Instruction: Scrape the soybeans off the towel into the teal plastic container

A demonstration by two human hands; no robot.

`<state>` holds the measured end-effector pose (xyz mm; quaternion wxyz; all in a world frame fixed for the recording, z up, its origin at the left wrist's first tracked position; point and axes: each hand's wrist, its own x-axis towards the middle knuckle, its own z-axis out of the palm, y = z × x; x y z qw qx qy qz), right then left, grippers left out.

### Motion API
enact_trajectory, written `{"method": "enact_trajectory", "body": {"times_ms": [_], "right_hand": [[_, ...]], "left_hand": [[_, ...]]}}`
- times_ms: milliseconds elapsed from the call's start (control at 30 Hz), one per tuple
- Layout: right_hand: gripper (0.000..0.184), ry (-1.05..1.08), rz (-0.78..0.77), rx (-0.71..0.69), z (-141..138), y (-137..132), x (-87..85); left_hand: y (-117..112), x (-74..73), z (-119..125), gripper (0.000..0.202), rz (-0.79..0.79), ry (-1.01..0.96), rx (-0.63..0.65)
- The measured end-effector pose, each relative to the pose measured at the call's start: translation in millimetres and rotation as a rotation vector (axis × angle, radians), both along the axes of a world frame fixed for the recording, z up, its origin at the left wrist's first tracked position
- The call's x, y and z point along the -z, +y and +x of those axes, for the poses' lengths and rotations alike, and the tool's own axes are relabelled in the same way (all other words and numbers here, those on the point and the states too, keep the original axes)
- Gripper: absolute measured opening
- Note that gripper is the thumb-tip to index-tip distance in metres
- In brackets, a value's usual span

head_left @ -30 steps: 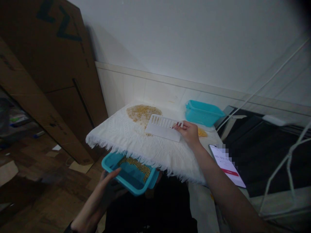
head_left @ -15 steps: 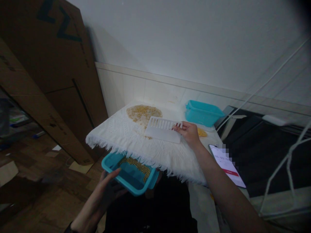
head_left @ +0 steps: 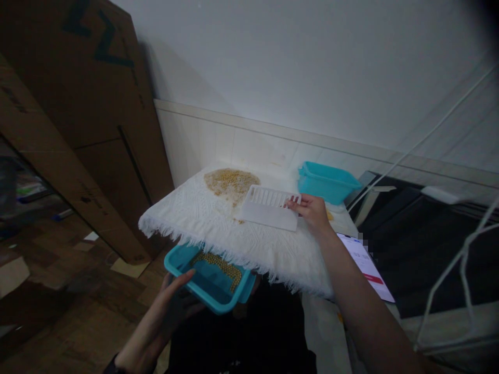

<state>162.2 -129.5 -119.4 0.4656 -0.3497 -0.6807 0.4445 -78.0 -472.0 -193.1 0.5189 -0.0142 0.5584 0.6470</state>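
My left hand [head_left: 173,301] grips the near left rim of a teal plastic tub [head_left: 208,301], thumb over the edge. Small yellow-brown beans [head_left: 224,267] lie in the tub, whose far side is hidden under the fringe of a white cloth [head_left: 183,213]. My right hand [head_left: 315,214] pinches the right end of a white plastic plate with a row of slots [head_left: 268,214], held low over the cloth. Left of the plate is a spread pile of similar beans with pale bits [head_left: 231,182]. A few stray beans lie between the pile and the plate.
A second teal tub [head_left: 327,182] stands at the back right by the wall, with something yellow [head_left: 330,214] partly hidden behind my right hand. A phone [head_left: 366,267] lies right of my forearm. Large cardboard boxes [head_left: 97,114] rise at left; white cables [head_left: 432,132] hang at right.
My right hand has moved the slotted plate a little to the right, away from the bean pile. My left hand and its tub have stayed nearly still.
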Motion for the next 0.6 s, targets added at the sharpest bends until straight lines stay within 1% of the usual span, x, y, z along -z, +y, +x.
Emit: {"method": "enact_trajectory", "body": {"times_ms": [167, 267, 400, 500, 600], "right_hand": [[0.059, -0.012, -0.02, -0.017, 2.9, 2.2, 2.0], [0.058, 0.004, -0.034, -0.024, 2.5, 2.4, 3.3], [0.057, 0.052, -0.052, 0.006, 2.8, 5.6, 5.5], [0.057, 0.022, -0.047, -0.003, 3.6, 6.7, 4.5], [0.056, -0.005, -0.051, -0.027, 3.7, 4.5, 1.4]], "left_hand": [[-1.0, -0.2, -0.3, 0.086, -0.014, 0.021, 0.03], [-1.3, 1.1, -0.5, 0.088, -0.001, 0.009, 0.037], [-1.0, 2.8, 0.4, 0.092, -0.009, 0.015, 0.032], [-0.4, 2.8, 0.8, 0.097, -0.012, 0.004, 0.029], [0.4, 2.0, 0.9, 0.094, -0.005, 0.012, 0.027]]}}
